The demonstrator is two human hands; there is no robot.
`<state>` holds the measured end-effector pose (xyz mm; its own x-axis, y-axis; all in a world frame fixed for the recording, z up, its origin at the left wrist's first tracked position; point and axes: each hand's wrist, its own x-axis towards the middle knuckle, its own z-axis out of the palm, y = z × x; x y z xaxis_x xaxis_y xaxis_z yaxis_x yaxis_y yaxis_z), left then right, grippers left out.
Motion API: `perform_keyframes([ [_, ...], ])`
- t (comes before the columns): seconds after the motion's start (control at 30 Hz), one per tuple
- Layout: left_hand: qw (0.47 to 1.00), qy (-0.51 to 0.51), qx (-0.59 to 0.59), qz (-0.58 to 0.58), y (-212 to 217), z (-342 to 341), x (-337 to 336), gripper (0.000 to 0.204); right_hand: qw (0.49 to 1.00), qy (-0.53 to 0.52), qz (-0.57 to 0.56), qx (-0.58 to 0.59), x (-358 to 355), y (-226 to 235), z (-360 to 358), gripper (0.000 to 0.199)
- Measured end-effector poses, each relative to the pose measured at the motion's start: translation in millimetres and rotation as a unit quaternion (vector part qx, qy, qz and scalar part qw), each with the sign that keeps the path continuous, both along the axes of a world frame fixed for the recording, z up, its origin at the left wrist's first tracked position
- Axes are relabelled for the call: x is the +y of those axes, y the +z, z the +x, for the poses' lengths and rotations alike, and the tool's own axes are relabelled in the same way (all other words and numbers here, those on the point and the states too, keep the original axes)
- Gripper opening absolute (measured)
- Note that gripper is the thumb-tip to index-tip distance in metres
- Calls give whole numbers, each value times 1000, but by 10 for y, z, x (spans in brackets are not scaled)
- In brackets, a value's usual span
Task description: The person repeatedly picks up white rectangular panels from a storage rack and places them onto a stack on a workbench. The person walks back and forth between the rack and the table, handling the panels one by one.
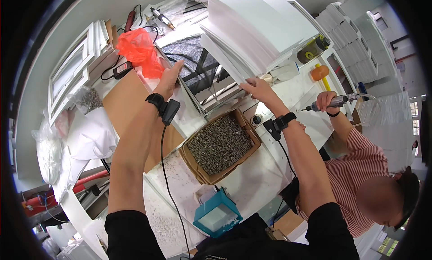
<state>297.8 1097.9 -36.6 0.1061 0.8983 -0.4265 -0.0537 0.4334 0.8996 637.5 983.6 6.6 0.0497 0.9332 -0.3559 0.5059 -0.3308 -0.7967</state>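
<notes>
My left hand [169, 81] is at the left side of a white frame [191, 96], thumb stretched forward and the other fingers mostly hidden; it appears to grip the frame's edge. Inside the frame lie silvery sheeting [186, 51] and black straps. My right hand [262, 91] is closed, its fingertips pinching the near corner of a white panel [225, 57] that leans beside a tall stack of white sheets [256, 24]. Between my forearms stands an open cardboard box [196, 169] full of small metal screws [219, 144]. Each wrist carries a black strapped device.
At right, a co-worker's hand [327, 100] holds a power screwdriver [338, 101]. A red plastic bag [143, 51] lies left of the frame, near brown cardboard [123, 100]. A teal-edged work lamp [218, 213] stands at the front. A bottle [313, 49] and orange fruit [320, 72] sit at right.
</notes>
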Motion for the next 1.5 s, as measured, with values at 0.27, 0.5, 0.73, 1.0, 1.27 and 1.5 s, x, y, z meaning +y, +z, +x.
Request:
perform_keyframes([
  [0.27, 956, -208, 202, -52, 626, 7, -157, 49, 998, 28, -7, 47, 11, -172, 221, 44],
  [0.5, 913, -197, 346, 84, 390, -120, -314, 52, 998, 35, -41, 46, -13, -1, 187, 49],
  [0.73, 993, -104, -11, -50, 385, 395, -1035, 56, 999, 6, 14, 30, -39, -257, 119, 48],
  [1.0, 974, -104, 150, 135, 939, 30, -1673, 71, 973, -51, 220, -47, -378, -76, 110, 66],
  [1.27, 943, 111, 278, 148, 1384, -699, -3881, 37, 972, 65, -83, 211, -2467, 810, -186, 30],
  [1.5, 966, 177, 175, -71, 1240, -154, -5530, 17, 916, 359, -144, 109, -3596, 863, -630, 50],
])
